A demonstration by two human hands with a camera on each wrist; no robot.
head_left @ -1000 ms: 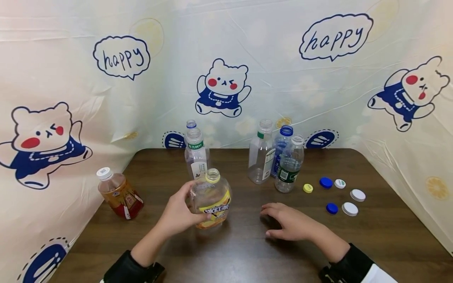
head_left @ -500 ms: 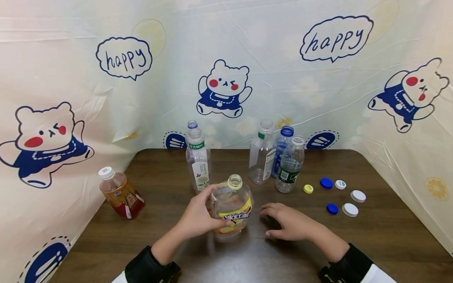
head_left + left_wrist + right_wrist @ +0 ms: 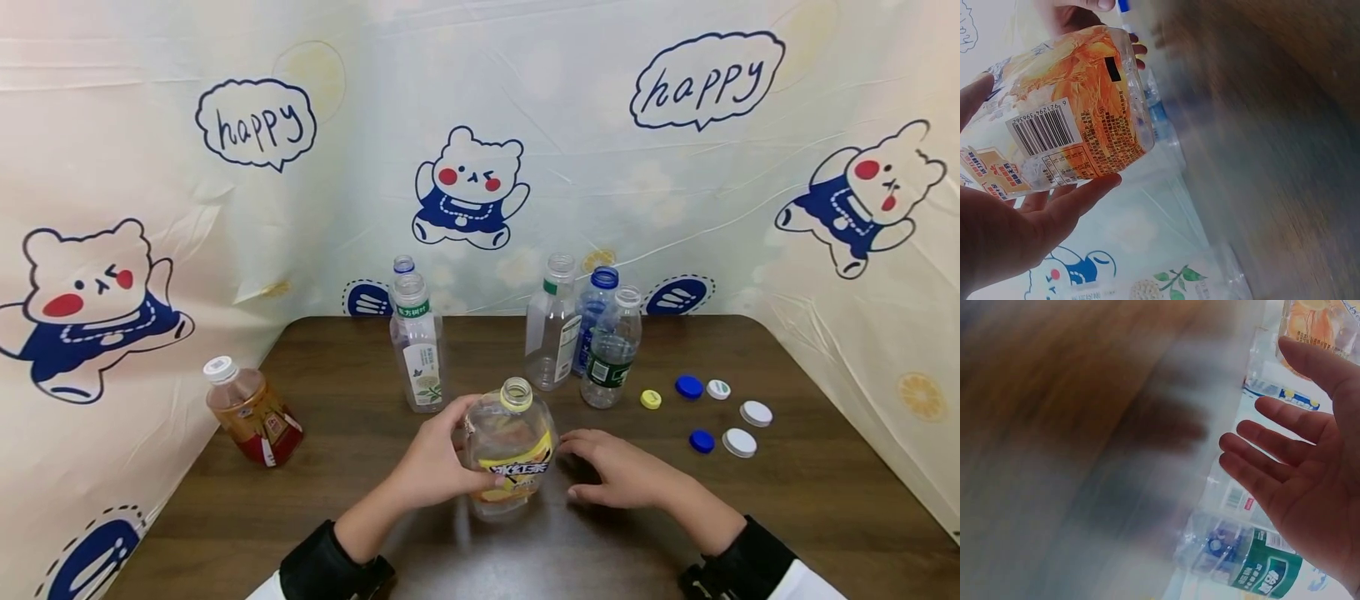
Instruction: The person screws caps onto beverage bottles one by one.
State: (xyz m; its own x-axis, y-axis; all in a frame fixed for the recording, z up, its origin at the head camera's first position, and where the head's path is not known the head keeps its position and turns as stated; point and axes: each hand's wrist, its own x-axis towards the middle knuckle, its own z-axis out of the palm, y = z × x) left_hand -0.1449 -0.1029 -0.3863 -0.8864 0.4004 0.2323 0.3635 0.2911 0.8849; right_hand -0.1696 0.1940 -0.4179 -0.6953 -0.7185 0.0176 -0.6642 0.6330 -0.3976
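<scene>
My left hand [image 3: 433, 460] grips an uncapped clear drink bottle [image 3: 514, 437] by its left side, fingers behind and thumb in front. The bottle has a yellow label and stands about upright. In the left wrist view its orange label with a barcode [image 3: 1044, 128] faces the camera. Whether its base touches the table I cannot tell. Just right of it, my right hand [image 3: 626, 472] is low over the table with relaxed fingers, holding nothing. The right wrist view shows its fingers [image 3: 1272, 464] apart, with part of the held bottle [image 3: 1313, 325] beyond the thumb.
Two uncapped bottles [image 3: 422, 358] stand at back left. Behind the right hand are a clear bottle [image 3: 550, 350], a blue bottle [image 3: 594, 312] and a green-labelled bottle [image 3: 611, 367]. Several loose caps [image 3: 702, 441] lie at right. A capped tea bottle [image 3: 258, 417] stands at left.
My left hand has carried the yellow-labelled bottle rightward and slightly nearer to me, up beside the right hand. The right hand has stayed almost still.
</scene>
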